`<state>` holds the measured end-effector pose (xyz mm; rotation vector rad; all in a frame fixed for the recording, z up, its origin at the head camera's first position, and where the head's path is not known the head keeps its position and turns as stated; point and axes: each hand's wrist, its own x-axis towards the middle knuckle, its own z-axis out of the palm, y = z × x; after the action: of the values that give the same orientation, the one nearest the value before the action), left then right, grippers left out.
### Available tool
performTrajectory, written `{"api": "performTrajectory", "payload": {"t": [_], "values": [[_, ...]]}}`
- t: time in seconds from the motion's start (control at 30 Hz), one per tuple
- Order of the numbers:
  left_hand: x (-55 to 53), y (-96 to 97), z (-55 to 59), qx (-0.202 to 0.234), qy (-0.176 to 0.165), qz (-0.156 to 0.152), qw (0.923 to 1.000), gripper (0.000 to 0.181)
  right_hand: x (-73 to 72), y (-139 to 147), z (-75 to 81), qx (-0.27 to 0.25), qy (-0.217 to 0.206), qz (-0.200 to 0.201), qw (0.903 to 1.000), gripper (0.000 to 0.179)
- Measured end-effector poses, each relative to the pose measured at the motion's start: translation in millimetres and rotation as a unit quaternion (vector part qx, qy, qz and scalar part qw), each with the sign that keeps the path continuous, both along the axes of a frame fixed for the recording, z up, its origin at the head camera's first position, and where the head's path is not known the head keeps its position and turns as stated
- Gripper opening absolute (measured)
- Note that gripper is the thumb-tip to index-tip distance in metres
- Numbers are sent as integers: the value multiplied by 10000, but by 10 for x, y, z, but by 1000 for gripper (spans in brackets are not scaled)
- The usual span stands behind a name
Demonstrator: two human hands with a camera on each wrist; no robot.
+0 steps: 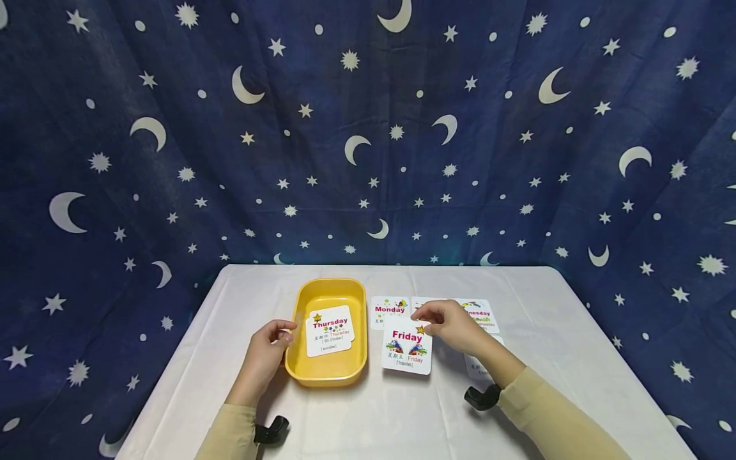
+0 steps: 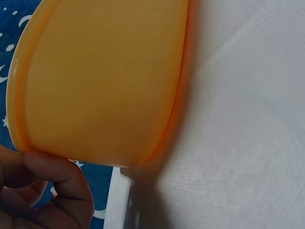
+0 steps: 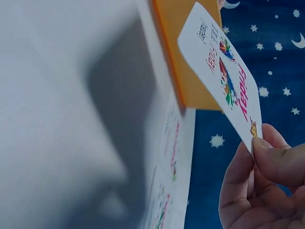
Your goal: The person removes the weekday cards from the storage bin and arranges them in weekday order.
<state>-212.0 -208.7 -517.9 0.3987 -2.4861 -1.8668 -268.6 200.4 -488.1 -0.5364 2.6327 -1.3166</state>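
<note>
My right hand [image 1: 451, 322] pinches the Friday card [image 1: 406, 348] by its upper right corner between thumb and fingers. In the right wrist view the Friday card [image 3: 224, 71] is tilted above the white tablecloth, casting a shadow there. The left hand [image 1: 267, 351] is at the left side of a yellow tray [image 1: 326, 381], thumb and curled forefinger at its rim. From the left wrist the tray [image 2: 105, 86] shows its smooth outer wall, with the fingers [image 2: 57, 167] at the edge. Inside the tray lies the Thursday card [image 1: 329, 332], face up.
Behind the Friday card, a row holds the Monday card [image 1: 391, 308], a mostly covered card [image 1: 425, 301] and the Wednesday card [image 1: 480, 313]. Another card [image 1: 476, 367] lies partly under the right forearm. A dark blue curtain [image 1: 368, 191] with moons and stars hangs behind the table.
</note>
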Motion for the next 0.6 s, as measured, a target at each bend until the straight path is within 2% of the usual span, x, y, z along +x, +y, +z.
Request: {"api": "performTrajectory", "payload": {"t": [0.4,0.6], "values": [[9,-3,18,19,-47,40,10000,23,26,225,-152,283,-84,-84,9995,32],[15,-2,13,37,-43,34,10000,23,46,291,-237,554,-179,-553,9968,33]]}}
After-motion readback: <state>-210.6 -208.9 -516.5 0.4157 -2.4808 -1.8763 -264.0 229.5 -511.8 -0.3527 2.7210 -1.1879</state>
